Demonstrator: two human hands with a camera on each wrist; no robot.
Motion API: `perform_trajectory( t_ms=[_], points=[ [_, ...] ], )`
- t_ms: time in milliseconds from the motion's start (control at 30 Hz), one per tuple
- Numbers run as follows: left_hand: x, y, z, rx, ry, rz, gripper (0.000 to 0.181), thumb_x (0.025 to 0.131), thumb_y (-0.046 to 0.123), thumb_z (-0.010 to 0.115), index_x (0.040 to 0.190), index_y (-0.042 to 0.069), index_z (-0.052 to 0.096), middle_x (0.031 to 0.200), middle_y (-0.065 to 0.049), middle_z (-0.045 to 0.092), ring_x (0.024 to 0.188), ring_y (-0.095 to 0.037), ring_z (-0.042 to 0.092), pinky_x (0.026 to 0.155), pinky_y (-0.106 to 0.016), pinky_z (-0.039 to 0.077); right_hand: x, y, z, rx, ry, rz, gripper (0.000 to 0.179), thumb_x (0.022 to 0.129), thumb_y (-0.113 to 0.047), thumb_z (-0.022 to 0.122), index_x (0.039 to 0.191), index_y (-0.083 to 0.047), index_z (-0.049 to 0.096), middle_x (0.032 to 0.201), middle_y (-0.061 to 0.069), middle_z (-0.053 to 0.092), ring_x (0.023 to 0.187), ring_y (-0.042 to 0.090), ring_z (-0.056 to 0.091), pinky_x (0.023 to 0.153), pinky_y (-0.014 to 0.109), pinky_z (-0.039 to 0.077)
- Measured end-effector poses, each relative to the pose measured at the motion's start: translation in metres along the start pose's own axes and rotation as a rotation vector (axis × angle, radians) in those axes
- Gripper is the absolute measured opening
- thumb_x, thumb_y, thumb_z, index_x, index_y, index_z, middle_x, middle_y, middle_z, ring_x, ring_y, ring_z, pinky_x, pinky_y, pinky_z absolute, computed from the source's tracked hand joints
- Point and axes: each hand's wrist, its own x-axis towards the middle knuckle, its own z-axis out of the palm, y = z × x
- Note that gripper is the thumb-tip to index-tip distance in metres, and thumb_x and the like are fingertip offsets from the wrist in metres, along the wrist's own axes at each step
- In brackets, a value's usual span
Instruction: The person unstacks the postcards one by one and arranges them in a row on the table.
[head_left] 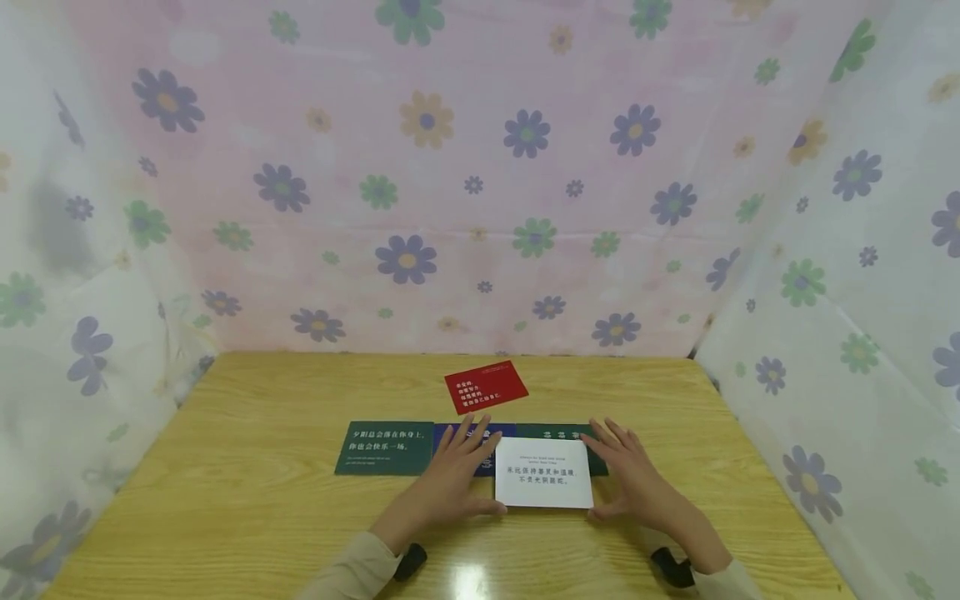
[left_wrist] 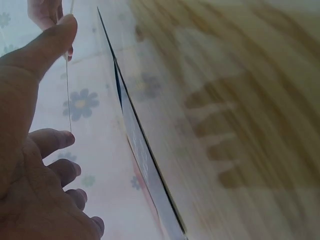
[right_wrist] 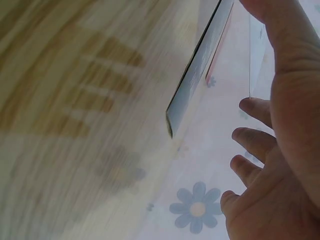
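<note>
Between both hands is a white card (head_left: 543, 493) with dark printed writing, lifted above the table. My left hand (head_left: 448, 477) holds its left edge between thumb and index fingertip; the other fingers are spread. My right hand (head_left: 639, 477) grips the right edge the same way. Seen edge-on, the white card (left_wrist: 69, 95) is a thin line in the left wrist view. Below it lie a green card (head_left: 384, 448) on the left, a blue card (head_left: 457, 432) in the middle and another green card (head_left: 536, 431) on the right, the latter two partly hidden by the white card and hands.
A red card (head_left: 486, 387) with white writing lies tilted behind the row. The wooden table (head_left: 225, 500) reflects light near its front. Flower-patterned cloth (head_left: 480, 208) hangs behind and along both sides. Black straps (head_left: 410, 562) show at the wrists.
</note>
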Motion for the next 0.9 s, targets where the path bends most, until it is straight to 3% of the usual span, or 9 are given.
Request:
perform_trajectory(
  t_ms=[267,533,900],
  points=[
    [0.008,0.01,0.01,0.022,-0.022,-0.007,0.106,0.081,0.055,0.081,0.161,0.011,0.029,0.17,-0.013,0.016,0.157,-0.039,0.007,0.125,-0.063,0.012,-0.01,0.009,-0.004,-0.045,0.079,-0.031,0.107,0.053,-0.027,0.102,0.143,0.004,0.053,0.155,0.03,0.04,0.143,0.055,0.029,0.109,0.079,0.019],
    [0.02,0.021,0.014,0.05,-0.031,0.01,0.105,0.081,0.057,0.08,0.161,0.012,0.03,0.171,-0.012,0.016,0.157,-0.037,0.007,0.125,-0.062,0.012,-0.021,0.019,-0.01,-0.025,0.079,0.01,0.106,0.053,-0.025,0.102,0.143,0.003,0.054,0.155,0.032,0.039,0.143,0.056,0.027,0.109,0.079,0.017],
    [0.036,0.034,0.023,0.09,-0.038,0.023,0.105,0.081,0.061,0.077,0.162,0.015,0.029,0.171,-0.009,0.015,0.158,-0.035,0.008,0.125,-0.061,0.014,-0.033,0.036,-0.018,-0.006,0.137,0.005,0.104,0.051,-0.028,0.102,0.14,0.001,0.057,0.149,0.038,0.041,0.137,0.063,0.028,0.102,0.084,0.018]
  ],
)
